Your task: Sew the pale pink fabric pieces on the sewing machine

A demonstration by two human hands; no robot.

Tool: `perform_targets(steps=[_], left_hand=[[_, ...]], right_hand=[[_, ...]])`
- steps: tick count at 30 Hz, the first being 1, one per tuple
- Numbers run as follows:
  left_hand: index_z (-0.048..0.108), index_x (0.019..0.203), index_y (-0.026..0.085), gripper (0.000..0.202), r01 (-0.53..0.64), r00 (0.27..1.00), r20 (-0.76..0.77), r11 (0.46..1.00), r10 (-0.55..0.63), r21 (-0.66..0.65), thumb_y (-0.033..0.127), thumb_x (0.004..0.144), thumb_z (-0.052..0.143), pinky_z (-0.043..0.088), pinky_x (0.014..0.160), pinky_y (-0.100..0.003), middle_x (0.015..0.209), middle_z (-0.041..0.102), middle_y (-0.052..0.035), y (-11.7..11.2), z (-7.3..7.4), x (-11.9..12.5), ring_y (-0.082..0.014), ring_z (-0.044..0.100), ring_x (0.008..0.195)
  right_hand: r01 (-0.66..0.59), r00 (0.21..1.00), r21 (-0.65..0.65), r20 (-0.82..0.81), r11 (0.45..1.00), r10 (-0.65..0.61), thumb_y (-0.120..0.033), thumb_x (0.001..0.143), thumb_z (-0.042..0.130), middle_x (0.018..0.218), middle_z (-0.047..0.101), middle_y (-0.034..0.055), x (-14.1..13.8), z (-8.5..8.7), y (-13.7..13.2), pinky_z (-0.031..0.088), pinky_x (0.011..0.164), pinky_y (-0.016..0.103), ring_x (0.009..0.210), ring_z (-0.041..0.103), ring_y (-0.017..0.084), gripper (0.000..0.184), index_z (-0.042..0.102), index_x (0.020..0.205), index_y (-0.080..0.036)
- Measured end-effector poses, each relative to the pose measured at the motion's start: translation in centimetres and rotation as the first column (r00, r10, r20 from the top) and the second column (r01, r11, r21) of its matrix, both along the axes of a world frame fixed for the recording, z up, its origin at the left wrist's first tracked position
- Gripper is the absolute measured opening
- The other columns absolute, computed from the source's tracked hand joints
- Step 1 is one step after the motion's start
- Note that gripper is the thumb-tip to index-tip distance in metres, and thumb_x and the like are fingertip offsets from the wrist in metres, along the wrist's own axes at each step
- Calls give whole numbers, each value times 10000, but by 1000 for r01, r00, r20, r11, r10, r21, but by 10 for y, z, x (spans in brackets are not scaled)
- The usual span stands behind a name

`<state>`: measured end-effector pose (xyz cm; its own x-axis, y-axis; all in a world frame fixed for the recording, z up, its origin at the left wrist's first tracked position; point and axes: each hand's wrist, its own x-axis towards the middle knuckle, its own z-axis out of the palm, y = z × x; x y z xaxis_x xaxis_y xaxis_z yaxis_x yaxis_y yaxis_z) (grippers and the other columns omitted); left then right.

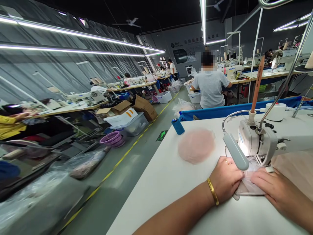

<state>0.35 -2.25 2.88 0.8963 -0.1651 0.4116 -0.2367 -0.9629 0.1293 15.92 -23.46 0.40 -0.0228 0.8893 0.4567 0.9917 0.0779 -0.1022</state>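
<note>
A white sewing machine (254,137) stands on the right of the white table, its lamp lit over the needle area. Sheer pale pink fabric (250,182) lies below the needle area, between my two hands. With a ring and a gold bangle on it, my left hand (224,179) is closed, its curled fingers on the fabric's left edge. From the other side my right hand (274,182) presses its closed fingers onto the same fabric. The needle and presser foot are largely hidden behind the grey lamp arm (236,151).
A round stack of pink sheer pieces (196,145) and a blue thread cone (177,126) lie on the table (166,182). A pencil (258,85) stands upright on the machine. Beyond the blue cloth trough (202,113) sits a co-worker (211,86). Boxes and a purple basket (112,139) line the aisle.
</note>
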Motion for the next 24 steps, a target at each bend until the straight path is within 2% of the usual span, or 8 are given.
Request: perform_targets(steps=[2, 4, 6, 11, 17, 20, 24], left_hand=[[722, 922, 212, 190, -2, 1000, 26, 1000, 3, -13, 208, 1009, 553, 456, 962, -394, 962, 748, -60, 2, 3, 0, -229, 649, 989], [718, 937, 213, 190, -11, 999, 39, 1000, 12, -21, 207, 1015, 544, 446, 982, -411, 974, 746, -60, 3, 7, 0, -234, 644, 997], [708, 927, 213, 182, -10, 1000, 24, 1000, 10, -19, 191, 1006, 546, 441, 985, -415, 974, 746, -59, 3, 9, 0, -236, 645, 996], [667, 851, 197, 137, 49, 998, -43, 998, -50, -31, 152, 949, 584, 459, 904, -362, 940, 755, -36, 1, 6, 0, -217, 649, 945], [715, 899, 214, 193, 43, 999, 15, 999, -43, -7, 148, 986, 556, 451, 827, -361, 906, 759, -23, -3, -1, 2, -192, 641, 860], [714, 902, 211, 189, 31, 999, 37, 999, -30, -23, 144, 978, 555, 465, 859, -362, 918, 753, -29, -3, 4, 2, -197, 648, 886], [708, 970, 204, 153, -14, 1000, 4, 996, 14, -89, 163, 980, 561, 486, 928, -364, 995, 752, -49, -3, 10, 3, -221, 654, 970]], right_hand=[[-11, 1000, 41, -16, 999, 12, -10, 900, 400, 1110, 782, 40, 0, 1, 4, 524, 801, 376, 977, 703, 251, 437, 648, 1164, -254], [-25, 998, 72, -56, 997, 29, -2, 884, 415, 1187, 773, 46, 0, 1, 7, 533, 903, 379, 1090, 689, 252, 495, 626, 1260, -246], [-39, 993, 79, -105, 996, 47, -23, 903, 444, 1201, 771, 46, -1, 1, 8, 535, 953, 376, 1117, 684, 244, 505, 617, 1318, -253], [-5, 988, -19, -155, 1000, 2, -150, 998, 473, 969, 764, 51, -4, -2, 4, 539, 767, 369, 908, 693, 249, 294, 718, 1076, -292], [3, 996, 11, -90, 1000, -2, -152, 991, 454, 921, 752, 52, -4, 0, -1, 506, 753, 362, 848, 675, 244, 302, 719, 1058, -281], [12, 996, -14, -86, 1000, -13, -125, 952, 479, 956, 763, 50, -3, 1, -1, 510, 758, 351, 856, 678, 239, 323, 715, 1109, -280], [58, 992, -48, -109, 997, -63, -76, 877, 464, 1176, 764, 76, -3, -2, 4, 539, 799, 369, 939, 700, 249, 410, 712, 1143, -264]])
